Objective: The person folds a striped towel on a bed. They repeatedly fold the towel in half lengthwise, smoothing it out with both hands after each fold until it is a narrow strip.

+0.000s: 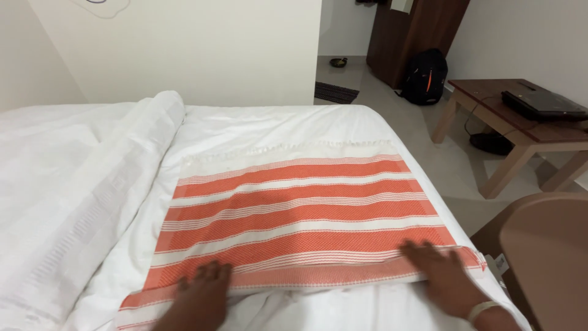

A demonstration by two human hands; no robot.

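An orange-and-white striped towel [300,214] lies spread flat on a bed [275,125] covered with a white sheet, filling the middle of the view. Its stripes run from 9 to 3 o'clock, and a pale fringed edge lies along its far side, toward 12 o'clock. The near hem, toward 6 o'clock, is a folded orange band.

Both hands rest on that near hem. The left hand [199,297] sits at about 7 o'clock, palm down, fingers spread flat and pointing toward 12, pressing the cloth rather than pinching it. It is blurred, so finer detail cannot be told. The right hand [444,276] lies at about 4 o'clock, also open and flat on the hem near the towel's right corner, fingers pointing toward 11. A light band [481,309] circles its wrist.

A rumpled white duvet [92,184] is heaped beside the towel, running from 8 o'clock up to 11 o'clock.

Off the bed, at 2 o'clock, a wooden table [520,129] stands on the tiled floor with a dark laptop [542,104] on top. A black backpack [424,76] leans against a dark wooden cabinet [410,37] at 1 o'clock. A brown chair back [545,257] shows at 4 o'clock, just beside the bed's corner.
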